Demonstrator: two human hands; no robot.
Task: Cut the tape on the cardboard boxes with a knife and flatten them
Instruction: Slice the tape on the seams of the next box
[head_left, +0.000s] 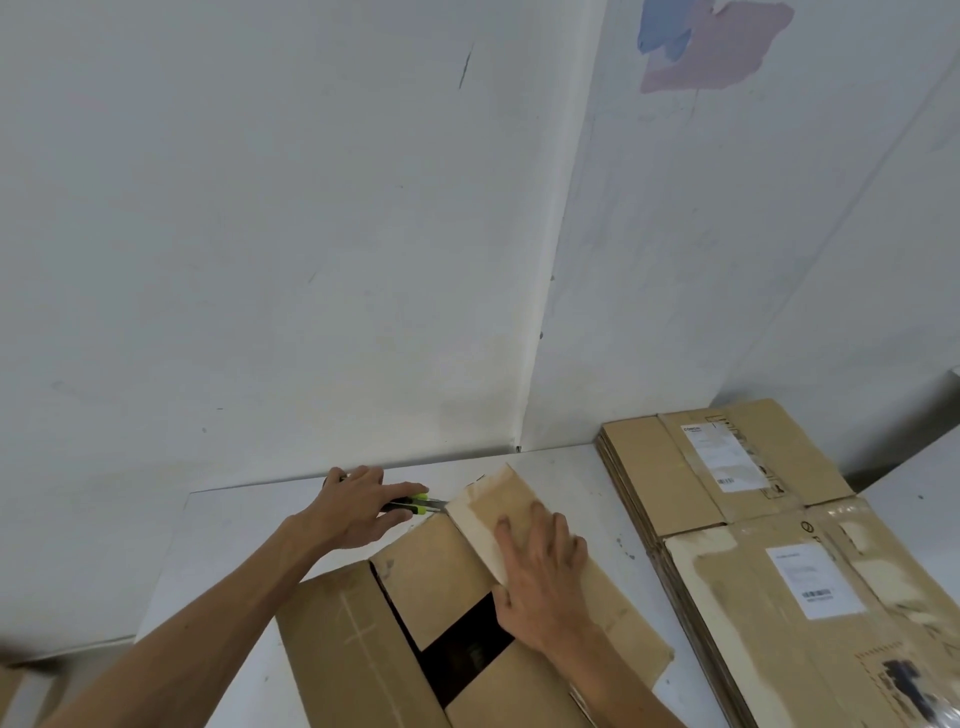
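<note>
A cardboard box lies on the white worktop near the corner of two pale walls, its top flaps partly apart so that a dark gap shows between them. A strip of pale tape runs along the far flap toward the box's far edge. The left hand grips a knife with a black and yellow-green handle; its fingers are curled round the handle, the forefinger laid along the top, and the blade end meets the far edge of the box right where the tape begins, though the blade itself is too small to make out clearly. The right hand rests flat on the taped flap, fingers straight and slightly spread, pressing down on the cardboard and holding nothing. To the right, well apart from the box, a stack of flattened boxes lies on the worktop, the top pieces bearing white shipping labels with barcodes. The wall above carries a patch of blue and pink colour.
</note>
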